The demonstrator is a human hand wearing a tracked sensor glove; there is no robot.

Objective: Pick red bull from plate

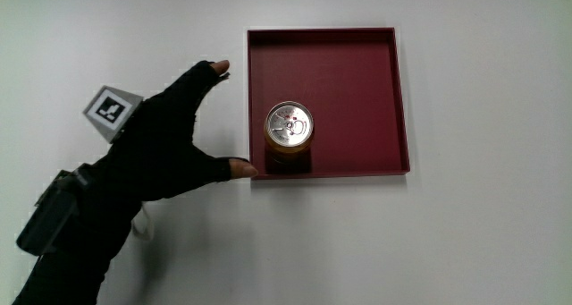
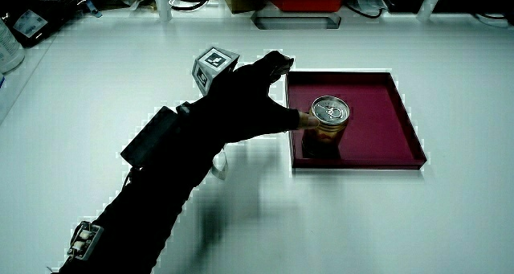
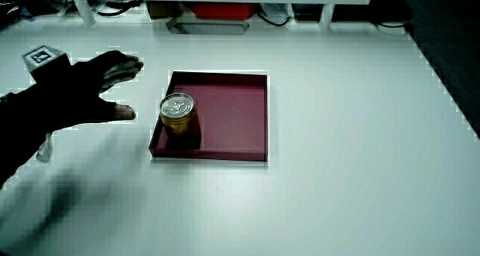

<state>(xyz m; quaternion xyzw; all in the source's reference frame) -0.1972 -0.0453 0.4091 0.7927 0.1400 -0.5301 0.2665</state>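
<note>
Red bull (image 1: 289, 126) upright (white table (image 1: 483, 242))

The hand (image 2: 245, 105) spreads its fingers (image 2: 277, 65) beside the upright can (image 2: 330, 118) in the red tray (image 2: 401, 129).

The can (image 1: 289, 131) is shiny metal, its silvery lid catching light. The dark red plate (image 1: 357, 46) looks like smooth, faintly glossy plastic, perhaps lacquered. The hand's (image 1: 161, 153) glove is matt black cloth. The white table (image 1: 483, 233) is smooth with a dull sheen.
</note>
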